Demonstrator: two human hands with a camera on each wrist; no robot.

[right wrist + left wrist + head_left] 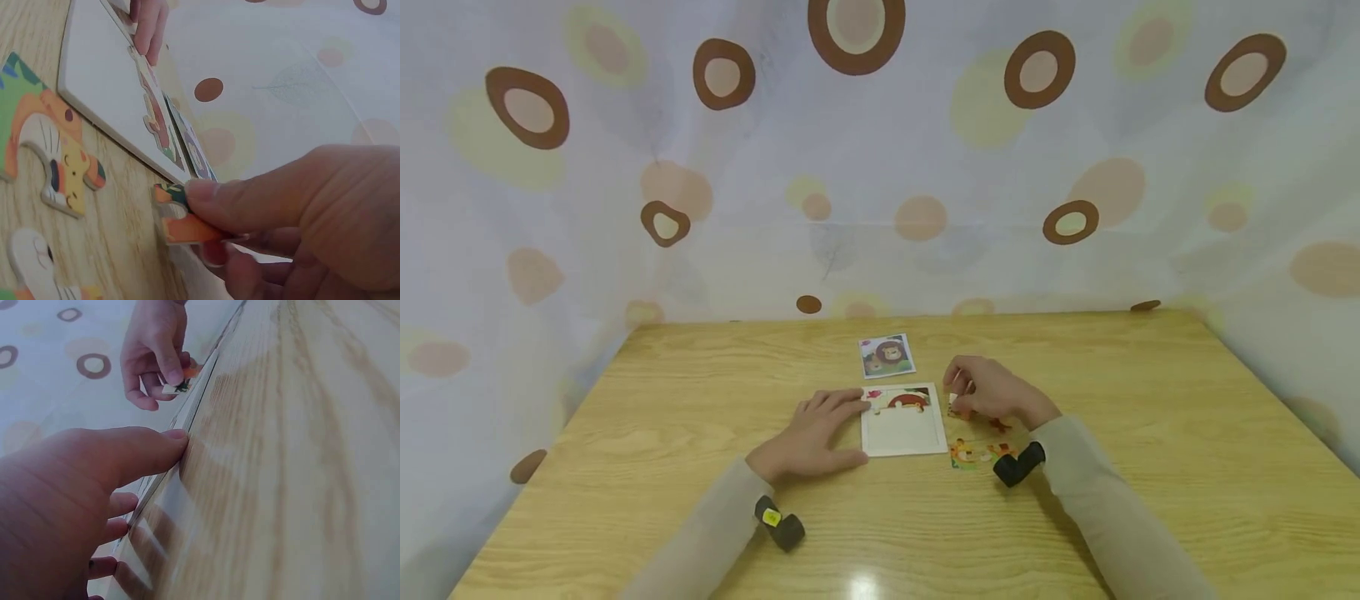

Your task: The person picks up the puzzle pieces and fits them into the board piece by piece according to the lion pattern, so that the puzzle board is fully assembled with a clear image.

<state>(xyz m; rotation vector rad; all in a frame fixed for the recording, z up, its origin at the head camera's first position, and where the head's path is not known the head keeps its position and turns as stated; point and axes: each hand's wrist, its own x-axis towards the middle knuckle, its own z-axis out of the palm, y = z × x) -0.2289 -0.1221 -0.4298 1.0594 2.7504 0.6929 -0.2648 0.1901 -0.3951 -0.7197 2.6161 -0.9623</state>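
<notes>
A white puzzle tray (904, 433) lies on the table, its top row filled with joined pieces (907, 400) showing part of a lion's mane. My left hand (820, 429) rests along the tray's left edge with fingers spread, the thumb near the lower corner. Just right of the tray, my right hand (992, 388) pinches a jigsaw piece (184, 228), orange with a dark green leafy corner, between thumb and fingers. Loose pieces lie below that hand, among them one with a lion's face (59, 150) and one with a white muzzle (34, 259).
A small picture card (887, 357) of a lion lies behind the tray. The wooden table (737, 358) runs back to a white curtain (880, 267) with brown and yellow spots. Each wrist carries a black camera, such as the right one (1018, 465).
</notes>
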